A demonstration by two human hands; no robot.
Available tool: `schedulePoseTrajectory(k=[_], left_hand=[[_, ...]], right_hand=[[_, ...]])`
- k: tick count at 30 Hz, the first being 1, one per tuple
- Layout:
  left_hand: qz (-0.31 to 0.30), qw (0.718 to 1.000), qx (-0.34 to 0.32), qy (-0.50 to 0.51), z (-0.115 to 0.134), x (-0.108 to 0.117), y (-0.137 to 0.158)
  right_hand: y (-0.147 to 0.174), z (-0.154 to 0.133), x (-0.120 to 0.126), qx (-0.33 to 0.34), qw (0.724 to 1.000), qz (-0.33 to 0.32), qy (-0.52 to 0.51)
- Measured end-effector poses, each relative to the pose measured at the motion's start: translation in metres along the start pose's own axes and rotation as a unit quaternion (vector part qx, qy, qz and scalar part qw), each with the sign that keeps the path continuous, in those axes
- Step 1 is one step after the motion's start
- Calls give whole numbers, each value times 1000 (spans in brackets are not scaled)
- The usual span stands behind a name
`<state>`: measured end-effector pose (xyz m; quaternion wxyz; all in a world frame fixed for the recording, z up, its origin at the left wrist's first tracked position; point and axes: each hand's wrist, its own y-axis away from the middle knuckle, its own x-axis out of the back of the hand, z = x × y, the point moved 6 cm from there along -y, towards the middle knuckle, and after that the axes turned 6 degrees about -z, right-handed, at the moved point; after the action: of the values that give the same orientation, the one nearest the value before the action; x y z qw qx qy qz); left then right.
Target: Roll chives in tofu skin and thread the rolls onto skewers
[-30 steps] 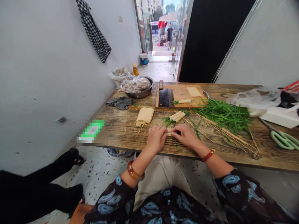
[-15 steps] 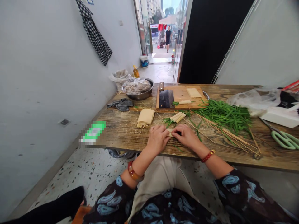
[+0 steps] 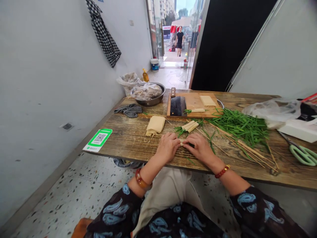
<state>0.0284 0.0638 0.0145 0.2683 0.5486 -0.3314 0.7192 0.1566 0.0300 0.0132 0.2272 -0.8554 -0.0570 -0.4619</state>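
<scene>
My left hand (image 3: 168, 146) and my right hand (image 3: 198, 147) meet near the table's front edge, fingers closed on a small pale tofu-skin roll (image 3: 182, 142). Only the roll's middle shows between my fingertips; its ends are covered. Just beyond lie several finished-looking rolls (image 3: 190, 126) with green chive ends sticking out. A folded stack of tofu-skin sheets (image 3: 156, 124) rests to the left of them. Loose chives (image 3: 242, 125) are heaped to the right, with thin bamboo sticks (image 3: 250, 150) alongside.
On the cutting board (image 3: 193, 96) are a cleaver (image 3: 177, 105), another roll (image 3: 198, 110) and more sheets (image 3: 208, 100). A metal bowl (image 3: 151, 100) holds a plastic-wrapped mass. A grey cloth (image 3: 130, 110), a QR-code card (image 3: 99, 139), green-handled scissors (image 3: 303, 154) and a plastic bag (image 3: 272, 109) surround the work.
Both hands stay on the roll, its visible part now smaller between them. The view has shifted slightly. A dark-clothed leg at the lower left has gone out of sight.
</scene>
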Motion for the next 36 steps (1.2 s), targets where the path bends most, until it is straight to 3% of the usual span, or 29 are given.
schedulePoseTrajectory(k=[8, 16, 21, 29, 36], left_hand=[[9, 1000, 2, 4, 1, 3, 1], [26, 997, 6, 73, -10, 0, -9], [-3, 994, 7, 112, -14, -4, -17], [24, 996, 5, 87, -7, 1, -10], [2, 999, -35, 6, -3, 1, -11]], right_hand=[[-4, 7, -5, -5, 999, -28, 19], [-6, 14, -5, -23, 1000, 9, -2], [-8, 19, -4, -43, 998, 24, -30], [-11, 20, -4, -51, 999, 0, -1], [-13, 25, -6, -52, 999, 3, -3]])
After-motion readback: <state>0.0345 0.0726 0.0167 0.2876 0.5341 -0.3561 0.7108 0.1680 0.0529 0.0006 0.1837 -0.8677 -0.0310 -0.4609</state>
